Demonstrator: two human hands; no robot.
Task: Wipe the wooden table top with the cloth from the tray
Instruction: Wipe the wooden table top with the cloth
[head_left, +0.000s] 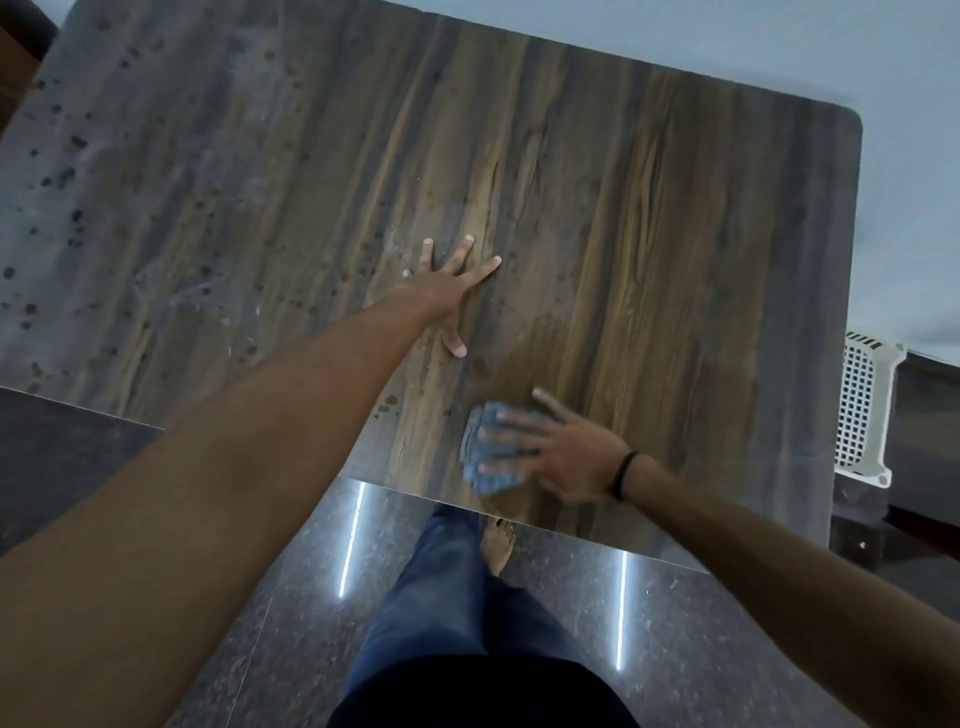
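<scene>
Two hands were on the wooden bench top (597, 218), both with the palm down. The left hand (441, 293) lay flat near the middle of the bench, arm stretched well forward. Its fingers (484, 270) were straight and spread wide, the thumb pointing back toward the person, and it held nothing.

The right hand (563, 457) was nearer the person, close to the bench's near edge. Its fingers (514, 417) were straight and lay across the blue-grey cloth (480, 452), pressing it onto the wood rather than curling round it. The cloth was bunched into a small wad under the fingertips. Its left part stuck out beyond them, and its lower end almost reached the bench's near edge. The right thumb stretched away from the cloth and rested on bare wood. A dark band (625, 470) circled the right wrist.

The two hands were apart, the cloth lying to the near right of the left thumb. The left part of the bench top looked grey and was dotted with dark spots, while the part around and to the right of the hands showed a warmer brown grain.

A white perforated tray (862, 410) sat past the bench's right edge, well apart from the cloth. Below the near edge were a glossy dark floor (291, 597), a leg in blue trousers (441, 582) and a bare foot (500, 543).
</scene>
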